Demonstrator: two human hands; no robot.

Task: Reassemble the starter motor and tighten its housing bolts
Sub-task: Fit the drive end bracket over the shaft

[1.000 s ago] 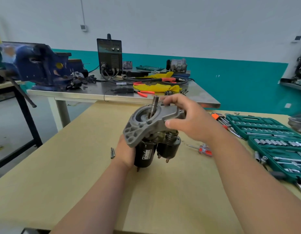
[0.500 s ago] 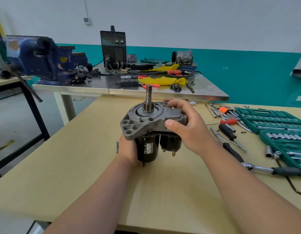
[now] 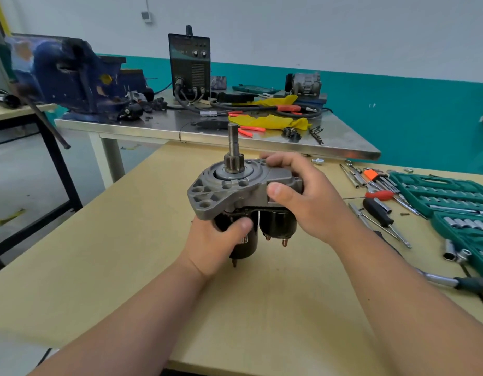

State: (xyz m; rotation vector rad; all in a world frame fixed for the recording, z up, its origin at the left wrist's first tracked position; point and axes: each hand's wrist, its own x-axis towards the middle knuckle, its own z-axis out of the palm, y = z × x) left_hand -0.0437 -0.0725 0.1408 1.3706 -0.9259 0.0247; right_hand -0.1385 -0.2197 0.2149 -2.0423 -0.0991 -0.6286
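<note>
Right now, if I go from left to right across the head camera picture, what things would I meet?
Big blue metal bench vise → grey-and-black metal starter motor → red-handled screwdriver → green plastic socket-set case.

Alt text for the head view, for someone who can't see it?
Two bare hands hold a starter motor upright over a wooden table, shaft pointing up: the left hand grips its black body, the right hand its grey housing. Screwdrivers and green socket sets lie to the right; a steel bench with a blue vise stands behind.
</note>
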